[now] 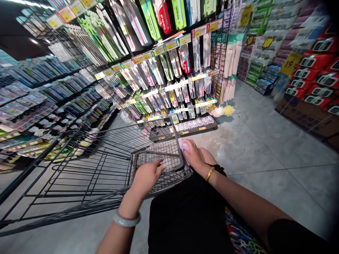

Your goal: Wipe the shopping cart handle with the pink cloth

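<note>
A grey wire shopping cart (102, 155) stands in front of me, slanting off to the left. My right hand (194, 155), with a gold bracelet on its wrist, is closed round a pale lilac cloth (182, 144) and presses it against the cart's end frame. Part of the cloth is hidden under the fingers. Over the near side of the cart is my left hand (147, 174), its thumb and fingers apart and nothing in them; a pale bangle (126, 221) circles that wrist.
Beyond the cart rises a display rack (159, 53) hung with packaged goods and price labels. More shelves (53, 95) line the left side. Red packs (308, 76) are stacked on a brown carton (307, 116) at right. Grey tiled floor (259, 141) lies between.
</note>
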`<state>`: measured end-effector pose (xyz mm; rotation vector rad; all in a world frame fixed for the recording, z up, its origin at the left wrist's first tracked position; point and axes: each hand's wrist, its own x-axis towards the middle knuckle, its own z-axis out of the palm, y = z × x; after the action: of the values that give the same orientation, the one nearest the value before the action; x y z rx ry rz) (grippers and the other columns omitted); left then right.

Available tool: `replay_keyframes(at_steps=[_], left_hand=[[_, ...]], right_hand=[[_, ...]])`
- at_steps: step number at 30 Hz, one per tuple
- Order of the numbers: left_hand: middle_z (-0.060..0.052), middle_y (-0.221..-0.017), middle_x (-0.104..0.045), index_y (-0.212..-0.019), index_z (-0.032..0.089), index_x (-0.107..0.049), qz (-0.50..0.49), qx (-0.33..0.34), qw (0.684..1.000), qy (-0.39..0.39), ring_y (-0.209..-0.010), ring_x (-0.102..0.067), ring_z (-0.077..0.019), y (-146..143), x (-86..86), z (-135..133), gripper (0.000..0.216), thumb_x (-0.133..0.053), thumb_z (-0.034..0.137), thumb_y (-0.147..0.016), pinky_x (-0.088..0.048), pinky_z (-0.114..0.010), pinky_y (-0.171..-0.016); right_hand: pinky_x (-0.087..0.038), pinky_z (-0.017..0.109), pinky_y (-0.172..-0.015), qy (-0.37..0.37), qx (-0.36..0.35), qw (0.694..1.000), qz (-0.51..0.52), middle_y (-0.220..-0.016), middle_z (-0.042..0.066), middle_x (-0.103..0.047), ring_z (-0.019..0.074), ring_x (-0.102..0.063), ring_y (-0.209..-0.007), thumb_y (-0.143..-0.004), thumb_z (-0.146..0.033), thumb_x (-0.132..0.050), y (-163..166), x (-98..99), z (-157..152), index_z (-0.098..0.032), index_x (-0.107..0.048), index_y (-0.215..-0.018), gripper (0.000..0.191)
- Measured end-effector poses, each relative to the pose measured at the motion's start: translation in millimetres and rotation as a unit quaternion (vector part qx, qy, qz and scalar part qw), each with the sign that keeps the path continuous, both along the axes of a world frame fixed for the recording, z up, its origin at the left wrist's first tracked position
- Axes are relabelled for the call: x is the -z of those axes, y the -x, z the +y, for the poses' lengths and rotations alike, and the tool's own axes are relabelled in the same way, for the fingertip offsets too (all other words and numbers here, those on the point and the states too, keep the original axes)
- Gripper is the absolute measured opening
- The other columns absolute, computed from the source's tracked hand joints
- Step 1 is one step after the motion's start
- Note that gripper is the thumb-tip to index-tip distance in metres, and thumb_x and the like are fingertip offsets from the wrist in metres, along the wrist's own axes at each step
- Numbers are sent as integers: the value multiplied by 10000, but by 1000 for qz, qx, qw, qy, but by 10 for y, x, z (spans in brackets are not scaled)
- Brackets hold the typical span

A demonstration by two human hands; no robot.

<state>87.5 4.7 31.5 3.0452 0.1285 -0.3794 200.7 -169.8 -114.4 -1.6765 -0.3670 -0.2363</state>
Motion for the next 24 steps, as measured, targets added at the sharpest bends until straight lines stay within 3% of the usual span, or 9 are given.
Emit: replay_keyframes(at_steps=[4,7,10,12,15,17,19,21,24], left_hand=[[-143,-1077,-722,-1518,182,-310,-13,-39,999,14,-1024,-668,-294,-259,146,-623,783,-260,687,-922,-474,-339,-781],[-197,-1029,-718,-1543,85,-155,-20,-56,998,-6,-946,-693,-304,-378,279,-866,860,-318,654,-919,-480,-347,-741],[-187,-1016,-723,-1539,97,-141,-22,-65,998,-15,-880,-706,-288,-383,358,-873,736,-272,540,-966,-481,-356,-729],[-172,-1003,-728,-1538,103,-153,-20,-56,998,-11,-866,-706,-280,-353,371,-825,689,-270,483,-975,-477,-352,-724],[-159,-985,-730,-1546,107,-141,-15,-48,999,-13,-874,-702,-270,-302,364,-764,691,-303,454,-970,-466,-337,-722],[-148,-957,-731,-1552,112,-117,-13,-45,999,-18,-864,-700,-263,-271,362,-741,699,-309,449,-971,-459,-327,-713],[-135,-917,-731,-1554,109,-105,-10,-44,999,-25,-838,-701,-256,-239,367,-725,700,-310,443,-974,-453,-319,-700],[-128,-902,-730,-1553,109,-112,-10,-42,999,-31,-816,-701,-254,-207,376,-714,692,-307,437,-975,-452,-318,-688],[-127,-909,-731,-1550,115,-125,-11,-41,998,-41,-791,-701,-256,-167,386,-705,676,-302,427,-976,-455,-319,-662]], right_hand=[[-495,410,-862,30,25,990,136,-865,23,-643,221,-592,-870,-694,-164,-538,110,468,27,-236,-608,-948,274],[-513,347,-788,-27,-3,989,149,-866,-1,-651,194,-605,-819,-718,-197,-528,89,335,15,-247,-588,-1015,307],[-492,346,-890,-78,-12,994,81,-1082,18,-649,194,-609,-974,-746,-176,-507,28,-17,32,-261,-553,-1151,416],[-442,372,-998,-58,-4,998,14,-1200,39,-610,209,-564,-1114,-737,-143,-511,14,-89,61,-259,-545,-1183,461],[-426,398,-1024,-6,4,1000,30,-1176,59,-613,221,-542,-1147,-702,-101,-499,45,178,113,-239,-579,-1104,432],[-487,405,-919,15,13,995,93,-1001,51,-645,226,-591,-999,-684,-97,-497,54,432,149,-225,-594,-999,353],[-518,381,-813,18,21,991,130,-868,24,-635,211,-602,-863,-700,-116,-496,25,541,186,-221,-590,-949,286],[-520,345,-808,-1,13,992,128,-919,20,-640,191,-605,-879,-751,-146,-488,-45,428,227,-229,-584,-1013,291],[-473,329,-957,-67,-9,996,51,-1178,35,-607,171,-571,-1093,-815,-154,-466,-183,35,287,-262,-539,-1190,397]])
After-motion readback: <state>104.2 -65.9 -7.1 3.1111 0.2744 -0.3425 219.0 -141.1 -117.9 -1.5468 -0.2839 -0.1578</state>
